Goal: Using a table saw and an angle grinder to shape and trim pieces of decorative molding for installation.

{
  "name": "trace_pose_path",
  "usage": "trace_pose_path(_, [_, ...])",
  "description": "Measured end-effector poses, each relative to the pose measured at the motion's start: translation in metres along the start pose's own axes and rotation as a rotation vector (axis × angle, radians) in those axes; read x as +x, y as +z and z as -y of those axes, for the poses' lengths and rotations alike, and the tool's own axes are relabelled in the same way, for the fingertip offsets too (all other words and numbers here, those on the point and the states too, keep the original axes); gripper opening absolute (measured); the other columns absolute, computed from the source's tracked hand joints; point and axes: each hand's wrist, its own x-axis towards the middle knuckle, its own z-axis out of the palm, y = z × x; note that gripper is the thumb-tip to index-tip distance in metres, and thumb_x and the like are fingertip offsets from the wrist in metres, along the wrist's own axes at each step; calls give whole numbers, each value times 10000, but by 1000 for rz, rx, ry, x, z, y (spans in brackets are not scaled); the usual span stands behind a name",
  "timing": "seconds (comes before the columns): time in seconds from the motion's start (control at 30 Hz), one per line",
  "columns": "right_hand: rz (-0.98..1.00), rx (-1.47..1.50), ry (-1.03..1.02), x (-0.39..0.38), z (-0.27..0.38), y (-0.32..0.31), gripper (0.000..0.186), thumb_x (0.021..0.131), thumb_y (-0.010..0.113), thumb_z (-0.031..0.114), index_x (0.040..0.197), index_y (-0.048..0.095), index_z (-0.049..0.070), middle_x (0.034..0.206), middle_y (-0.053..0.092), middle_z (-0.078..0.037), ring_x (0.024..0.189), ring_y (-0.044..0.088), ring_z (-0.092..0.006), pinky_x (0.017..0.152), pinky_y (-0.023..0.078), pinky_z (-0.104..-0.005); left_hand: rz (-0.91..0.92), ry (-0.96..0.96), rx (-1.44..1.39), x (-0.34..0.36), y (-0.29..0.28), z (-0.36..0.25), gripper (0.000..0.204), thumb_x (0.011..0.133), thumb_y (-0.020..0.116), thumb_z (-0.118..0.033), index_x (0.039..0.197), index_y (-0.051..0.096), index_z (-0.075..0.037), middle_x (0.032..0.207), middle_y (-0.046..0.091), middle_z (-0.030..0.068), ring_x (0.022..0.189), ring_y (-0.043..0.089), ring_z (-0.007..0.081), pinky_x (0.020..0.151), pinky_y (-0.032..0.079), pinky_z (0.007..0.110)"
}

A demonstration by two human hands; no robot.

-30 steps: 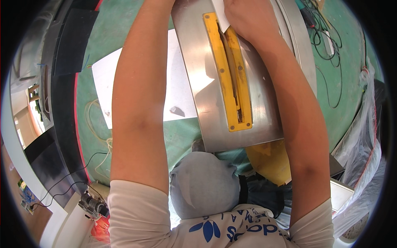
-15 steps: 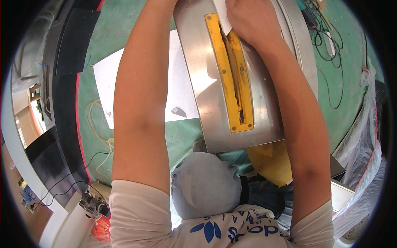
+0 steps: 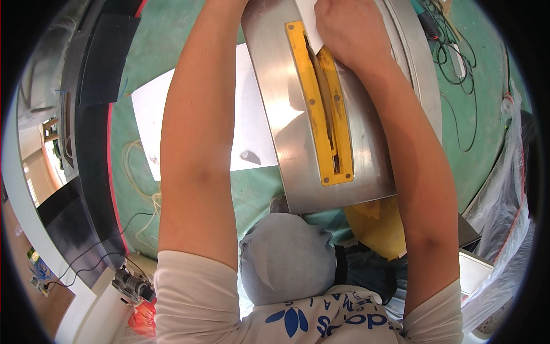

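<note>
A silvery metal machine table [image 3: 366, 155] with a curved side lies ahead of me. Set into it is a long yellow insert plate [image 3: 312, 102] with a narrow dark slot and several screws. My right hand [image 3: 352, 31] is closed, its fingers curled down on a thin white strip [image 3: 310, 26]. The strip's pointed near end lies over the far part of the yellow plate, beside the slot. My left forearm [image 3: 197, 126] runs up past the top edge of the head view, so the left hand and whatever it touches are out of sight.
A white sheet [image 3: 252, 114] with a dark mark lies left of the metal table on green floor covering. Cables and a white power strip [image 3: 458, 60] lie at right, near clear plastic sheeting [image 3: 498, 229]. A rounded grey fabric shape [image 3: 286, 258] is close to my chest.
The whole view has shifted very slightly. My right hand stays on the white strip in nearly the same spot, and both arms look almost still.
</note>
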Motion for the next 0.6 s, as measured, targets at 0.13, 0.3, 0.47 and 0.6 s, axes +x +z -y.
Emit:
trace_pose_path(0.13, [-5, -9, 3, -3, 0, 0, 378, 962, 524, 143, 1278, 652, -21, 1309, 578, -356, 1233, 566, -469, 1100, 434, -468, 3, 45, 29, -3, -2, 0, 504, 1061, 467, -370, 1069, 678, 88, 1032, 719, 274, 977, 682, 380, 901, 500, 449])
trace_pose_path(0.3, [23, -14, 23, -6, 0, 3, 389, 966, 521, 159, 1294, 653, -2, 1325, 580, -346, 1260, 556, -460, 1121, 419, -465, -32, 45, 29, -1, 1, 6, 484, 1065, 469, -353, 1068, 675, 86, 1011, 723, 258, 949, 676, 364, 888, 501, 443])
trace_pose_path(0.47, [13, -50, 24, -8, -3, 3, 423, 969, 521, 178, 1341, 635, 10, 1355, 576, -338, 1282, 545, -450, 1153, 386, -465, 29, -4, -9, -2, 0, -2, 464, 1072, 471, -337, 1093, 673, 80, 1000, 726, 228, 930, 666, 327, 879, 503, 430])
trace_pose_path(0.6, [117, -265, -146, -4, -3, 1, 432, 973, 518, 179, 1354, 626, 8, 1375, 566, -340, 1303, 534, -446, 1158, 380, -462, 37, -18, -43, -5, -2, -5, 457, 1076, 463, -337, 1093, 677, 67, 984, 726, 213, 916, 664, 305, 869, 503, 420])
